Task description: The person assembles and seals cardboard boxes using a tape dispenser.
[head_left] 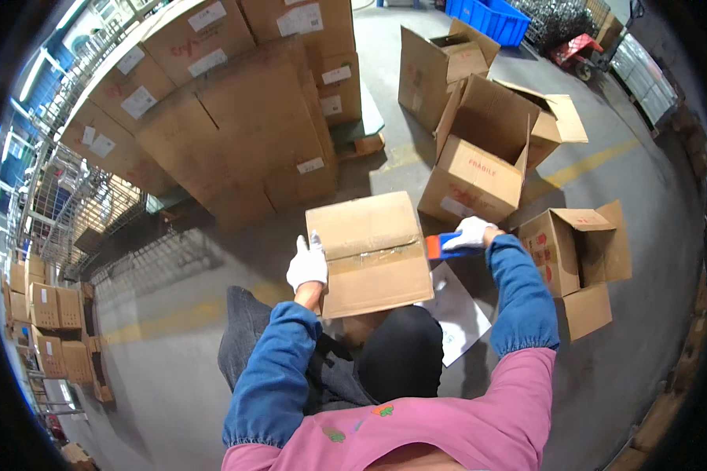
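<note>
In front of me stands a closed cardboard box (375, 289), with shiny clear tape along the seam across its top. My left hand (307, 267), in a white glove, holds the box's left edge; its fingers point away from me along the side. At the right of the box, my right hand (473, 233), also gloved in white, is closed around a blue and orange tape dispenser (446, 246). The orange end of the dispenser is close to the box's right edge. A white printed sheet (457, 314) lies on the floor below the dispenser, partly under the box.
Opened cartons (479, 177) stand ahead to the right, and another open carton (554, 247) is beside my right forearm. Large stacked cartons (243, 118) rise ahead left. A blue crate (491, 22) and a red pallet jack (575, 53) are farther back. Wire cages (94, 204) stand left.
</note>
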Demonstrator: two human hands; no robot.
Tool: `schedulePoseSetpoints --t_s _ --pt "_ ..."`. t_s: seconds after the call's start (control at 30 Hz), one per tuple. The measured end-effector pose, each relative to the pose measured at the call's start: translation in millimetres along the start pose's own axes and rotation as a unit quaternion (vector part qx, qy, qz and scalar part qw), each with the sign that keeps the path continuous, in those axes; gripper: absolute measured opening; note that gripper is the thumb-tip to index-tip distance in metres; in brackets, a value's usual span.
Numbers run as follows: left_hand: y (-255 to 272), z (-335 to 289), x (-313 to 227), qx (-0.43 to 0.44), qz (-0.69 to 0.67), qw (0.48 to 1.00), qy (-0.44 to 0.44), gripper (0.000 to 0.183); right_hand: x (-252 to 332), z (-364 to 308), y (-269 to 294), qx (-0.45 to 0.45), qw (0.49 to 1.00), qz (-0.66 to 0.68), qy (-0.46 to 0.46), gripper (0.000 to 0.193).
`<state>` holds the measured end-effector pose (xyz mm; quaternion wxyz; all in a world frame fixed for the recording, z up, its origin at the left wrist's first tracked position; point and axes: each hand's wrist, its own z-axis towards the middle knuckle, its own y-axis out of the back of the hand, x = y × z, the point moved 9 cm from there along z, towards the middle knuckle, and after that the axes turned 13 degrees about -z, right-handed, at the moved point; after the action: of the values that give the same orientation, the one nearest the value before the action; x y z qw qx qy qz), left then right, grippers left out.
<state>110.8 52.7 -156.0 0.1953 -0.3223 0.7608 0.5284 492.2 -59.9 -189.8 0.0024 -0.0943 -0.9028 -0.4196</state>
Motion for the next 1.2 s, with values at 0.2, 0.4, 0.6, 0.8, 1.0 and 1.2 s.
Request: schedulePoseSetpoints --t_s 0.2,0.4,0.6,0.8,1.0,1.2 --pt "1.7 -62.8 -76.3 -0.113 0.17 0.869 -0.451 0.065 75.9 -14.5 28.4 -0.033 0.991 -0.128 -0.004 0.064" --pt "-99.4 -147.8 -152.6 0.213 0.159 0.706 -0.656 0.046 81.3 -31.6 15.4 0.022 0.995 -0.095 -0.031 0.049" --pt "-140.5 -141.7 -163.0 0.203 0.151 0.687 -0.681 0.041 88.0 5.9 -18.7 -0.09 0.99 -0.112 0.01 0.031" --pt "-134.3 -142.1 -162.8 0.201 0.168 0.699 -0.665 0.041 58.0 49.6 -114.4 -0.158 0.985 0.044 0.049 0.038" --pt "4.8 -38.7 -71.1 -0.174 -0.052 0.922 -0.342 0.062 21.1 -19.8 -1.6 -0.247 0.923 0.229 -0.188 0.052" --pt "-75.7 20.2 60.7 0.243 -0.583 0.765 0.127 0.076 53.8 26.5 -7.6 -0.317 0.846 0.321 -0.283 0.054"
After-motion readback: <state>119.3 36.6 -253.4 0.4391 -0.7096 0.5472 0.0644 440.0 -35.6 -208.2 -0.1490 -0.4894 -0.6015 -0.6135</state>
